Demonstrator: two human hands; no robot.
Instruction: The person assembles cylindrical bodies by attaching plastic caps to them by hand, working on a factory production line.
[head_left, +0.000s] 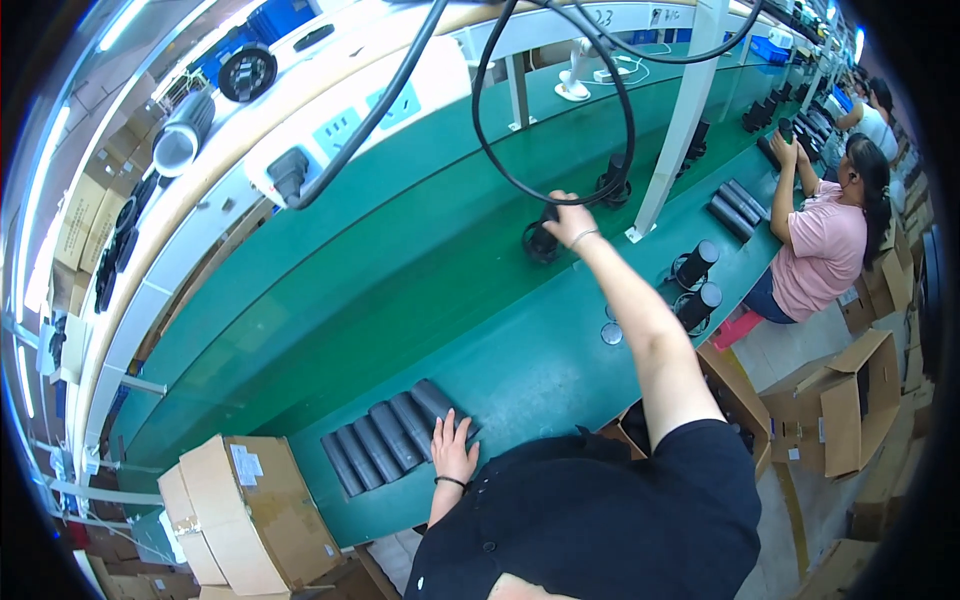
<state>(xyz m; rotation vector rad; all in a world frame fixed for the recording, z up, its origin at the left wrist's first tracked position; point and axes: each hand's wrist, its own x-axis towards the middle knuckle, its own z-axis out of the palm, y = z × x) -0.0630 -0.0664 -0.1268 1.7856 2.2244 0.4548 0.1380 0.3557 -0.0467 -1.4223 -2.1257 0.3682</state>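
My right arm stretches out over the green belt, and my right hand point(572, 218) is closed round the top of a black cylindrical part with a round ring-like base point(541, 243). My left hand point(453, 450) lies with spread fingers on the end of a black tube point(436, 402), the rightmost of a row. Several more black tubes point(372, 447) lie side by side to its left on the green bench point(520, 380). Two upright black cylinders in ring bases point(697, 305) stand right of my right forearm, with small silvery discs point(611, 333) beside them.
A cardboard box point(245, 515) stands at the bench's left end. A white post point(680, 120) and a hanging black cable loop point(480, 110) are near my right hand. A co-worker in pink point(825, 245) sits to the right, beside open cartons point(835, 410).
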